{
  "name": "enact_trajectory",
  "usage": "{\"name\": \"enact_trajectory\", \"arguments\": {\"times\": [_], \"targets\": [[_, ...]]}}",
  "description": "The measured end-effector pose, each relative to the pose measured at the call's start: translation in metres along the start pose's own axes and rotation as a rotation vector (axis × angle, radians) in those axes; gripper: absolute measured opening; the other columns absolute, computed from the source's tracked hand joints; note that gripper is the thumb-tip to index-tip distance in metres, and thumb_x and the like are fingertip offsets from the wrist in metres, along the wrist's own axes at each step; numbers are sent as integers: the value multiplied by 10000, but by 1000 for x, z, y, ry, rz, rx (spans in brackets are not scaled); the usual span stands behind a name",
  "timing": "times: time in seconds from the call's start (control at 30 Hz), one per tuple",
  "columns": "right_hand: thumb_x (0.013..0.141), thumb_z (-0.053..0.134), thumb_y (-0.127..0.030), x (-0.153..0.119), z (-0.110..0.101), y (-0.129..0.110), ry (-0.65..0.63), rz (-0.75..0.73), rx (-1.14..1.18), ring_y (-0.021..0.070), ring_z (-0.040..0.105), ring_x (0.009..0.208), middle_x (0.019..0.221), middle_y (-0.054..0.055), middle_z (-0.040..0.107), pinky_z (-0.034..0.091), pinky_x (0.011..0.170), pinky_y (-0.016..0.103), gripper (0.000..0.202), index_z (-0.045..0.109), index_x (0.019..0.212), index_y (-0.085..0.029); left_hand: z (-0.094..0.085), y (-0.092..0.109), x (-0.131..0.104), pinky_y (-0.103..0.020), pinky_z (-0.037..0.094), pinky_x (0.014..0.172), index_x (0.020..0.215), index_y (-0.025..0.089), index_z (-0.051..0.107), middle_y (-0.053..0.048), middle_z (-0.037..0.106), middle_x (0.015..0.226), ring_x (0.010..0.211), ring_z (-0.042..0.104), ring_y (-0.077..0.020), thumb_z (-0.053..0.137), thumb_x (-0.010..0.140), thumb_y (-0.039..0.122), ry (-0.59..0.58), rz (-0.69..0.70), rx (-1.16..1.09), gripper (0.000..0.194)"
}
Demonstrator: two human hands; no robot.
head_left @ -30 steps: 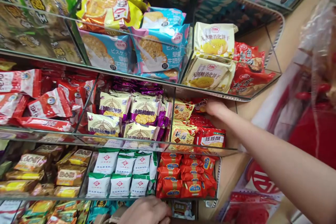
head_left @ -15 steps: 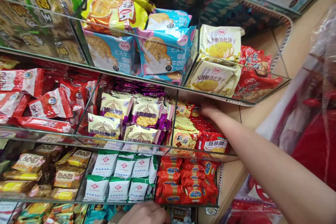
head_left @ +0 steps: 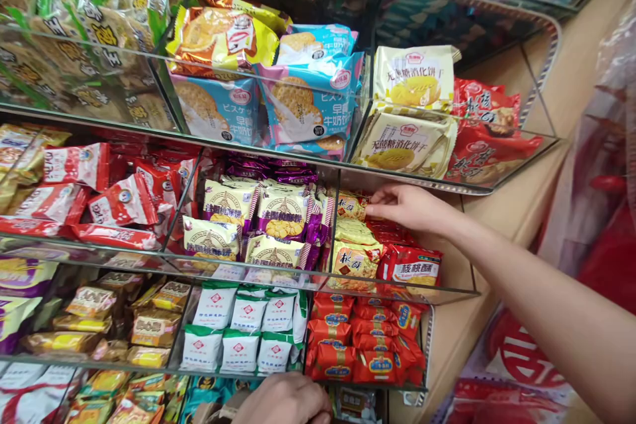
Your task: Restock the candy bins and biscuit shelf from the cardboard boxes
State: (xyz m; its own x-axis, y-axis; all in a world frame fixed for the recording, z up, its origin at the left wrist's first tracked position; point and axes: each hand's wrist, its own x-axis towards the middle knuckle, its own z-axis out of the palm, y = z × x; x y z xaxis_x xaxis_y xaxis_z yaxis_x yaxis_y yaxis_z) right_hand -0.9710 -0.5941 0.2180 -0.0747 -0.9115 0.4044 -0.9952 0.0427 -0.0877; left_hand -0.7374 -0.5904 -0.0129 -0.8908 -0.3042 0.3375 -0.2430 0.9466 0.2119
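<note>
My right hand reaches into the middle shelf, fingertips and thumb closed at the right edge of a small yellow-and-red biscuit packet. Below it, yellow biscuit packets stand beside a row of red walnut biscuit packets. My left hand is at the bottom edge, fingers curled and partly cut off by the frame. What it holds, if anything, is hidden; a greyish-brown shape lies at its left.
Glass dividers split the shelves into compartments. Purple-and-cream biscuit packets stand left of my right hand. Cream biscuit packets sit on the overhanging shelf above. White-and-green packets and red-orange packets fill the tier below. Red bags hang at right.
My right hand has come out from deeper behind the upper shelf and moved to the yellow-and-red packet, so more of it shows. The view has shifted slightly; my left hand stays low.
</note>
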Motion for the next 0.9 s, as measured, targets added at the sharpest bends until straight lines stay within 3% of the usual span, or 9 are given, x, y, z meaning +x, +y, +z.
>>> {"name": "enact_trajectory", "arguments": {"times": [0.07,0.2,0.33,0.47,0.63,0.73,0.9], "targets": [[704,591,-415,-10,0,-9,-94,-97,38,168,601,814,928,18,662,445,721,252,315,611,926,-193,-1,2,-1,-190,398,559,808,208,600,0,656,708,666,614,-142,477,763,141,-3,-21,-6,147],[650,653,-318,-12,6,-14,-200,-149,53,224,582,881,1001,90,642,431,759,302,386,603,981,-127,-2,3,-3,-195,405,559,819,211,601,-3,651,716,670,615,-148,470,760,143,-2,-64,-13,160],[652,635,-276,-7,5,-11,-206,-151,126,209,600,805,897,62,668,445,701,285,231,620,852,-162,-2,3,-5,-202,416,570,819,219,594,3,646,729,678,615,-152,466,763,147,-12,-92,0,157],[765,493,-292,2,9,-7,-145,-3,260,153,623,596,723,45,681,461,513,235,148,556,829,-176,-1,4,-5,-203,423,585,829,225,590,9,644,742,691,615,-152,467,760,150,-34,-113,-3,160],[796,449,-306,23,28,-4,7,218,320,154,625,510,574,50,664,466,490,244,159,515,837,-167,1,3,-4,-200,411,568,819,221,589,8,642,715,674,611,-150,463,760,155,-6,-92,17,154],[783,471,-357,27,31,-4,48,245,318,165,611,471,495,32,635,460,492,264,195,534,794,-172,2,1,-5,-197,403,559,808,218,589,9,644,703,657,609,-147,475,750,149,19,-72,14,146],[655,615,-443,22,30,-3,120,196,281,170,622,561,636,21,661,445,526,260,367,528,908,-191,2,3,-7,-202,413,603,811,215,593,0,642,721,675,608,-143,466,751,139,57,-76,-43,160]]}}
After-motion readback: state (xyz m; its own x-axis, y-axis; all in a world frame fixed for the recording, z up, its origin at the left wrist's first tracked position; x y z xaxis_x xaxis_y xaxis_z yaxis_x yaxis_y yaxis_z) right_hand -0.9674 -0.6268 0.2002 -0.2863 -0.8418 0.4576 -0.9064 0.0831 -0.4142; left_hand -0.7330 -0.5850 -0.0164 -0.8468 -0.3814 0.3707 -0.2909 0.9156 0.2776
